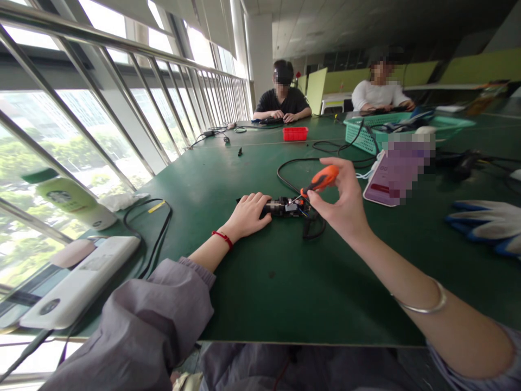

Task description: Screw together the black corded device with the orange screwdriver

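On the green table lies a black, roughly tube-shaped device [287, 207] with its inner parts and small wires exposed at the right end. My left hand [251, 213] is wrapped over its left end, pressing it to the table. Between the thumb and fingers of my right hand [344, 198] is a screwdriver [324, 177] with an orange and black handle. It slants down to the left, and its thin shaft reaches the exposed part of the device. Whether the tip sits in a screw is too small to tell. A black cable loops behind and beside the device.
A phone [393, 176] leans at the right, before a green basket [362, 137] of parts. White and blue gloves [488, 222] lie far right. A red tray [295, 134] stands farther back. Left are a bottle [69, 198] and a white power bank [81, 282]. Two people sit across.
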Demonstrator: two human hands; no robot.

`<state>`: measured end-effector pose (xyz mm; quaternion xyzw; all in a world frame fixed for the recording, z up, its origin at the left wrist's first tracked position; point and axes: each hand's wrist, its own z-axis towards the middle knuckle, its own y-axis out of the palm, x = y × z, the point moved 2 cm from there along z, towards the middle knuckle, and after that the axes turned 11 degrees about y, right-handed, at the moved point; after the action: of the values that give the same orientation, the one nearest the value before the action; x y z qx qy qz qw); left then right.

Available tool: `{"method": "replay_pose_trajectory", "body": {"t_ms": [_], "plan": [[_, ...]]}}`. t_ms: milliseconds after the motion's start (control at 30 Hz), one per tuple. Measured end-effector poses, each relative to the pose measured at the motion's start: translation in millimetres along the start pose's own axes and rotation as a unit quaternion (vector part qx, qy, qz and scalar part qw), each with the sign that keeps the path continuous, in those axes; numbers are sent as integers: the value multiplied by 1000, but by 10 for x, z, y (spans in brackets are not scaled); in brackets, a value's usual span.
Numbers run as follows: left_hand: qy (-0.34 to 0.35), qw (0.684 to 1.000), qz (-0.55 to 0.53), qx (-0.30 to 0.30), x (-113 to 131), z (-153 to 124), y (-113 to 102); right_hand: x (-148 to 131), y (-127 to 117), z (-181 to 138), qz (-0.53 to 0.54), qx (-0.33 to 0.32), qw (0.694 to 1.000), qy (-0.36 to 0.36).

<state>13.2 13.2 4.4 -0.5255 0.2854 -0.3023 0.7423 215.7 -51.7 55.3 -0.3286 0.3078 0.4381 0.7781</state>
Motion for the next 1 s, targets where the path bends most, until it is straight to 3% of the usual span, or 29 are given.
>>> {"method": "replay_pose_trajectory", "body": {"t_ms": [100,333,567,833,1000], "plan": [[1,1000,0,0,-7,0,4,2,-3,-8,-28,21,999,13],[8,1000,10,5,-23,8,25,-25,-9,-9,-38,-13,996,86],[10,1000,11,5,-30,-1,32,24,2,4,-20,19,999,23],[10,1000,10,8,-39,1,50,-14,-4,9,-53,-12,992,117],[10,1000,14,7,-36,2,43,30,23,21,15,0,998,54]]}}
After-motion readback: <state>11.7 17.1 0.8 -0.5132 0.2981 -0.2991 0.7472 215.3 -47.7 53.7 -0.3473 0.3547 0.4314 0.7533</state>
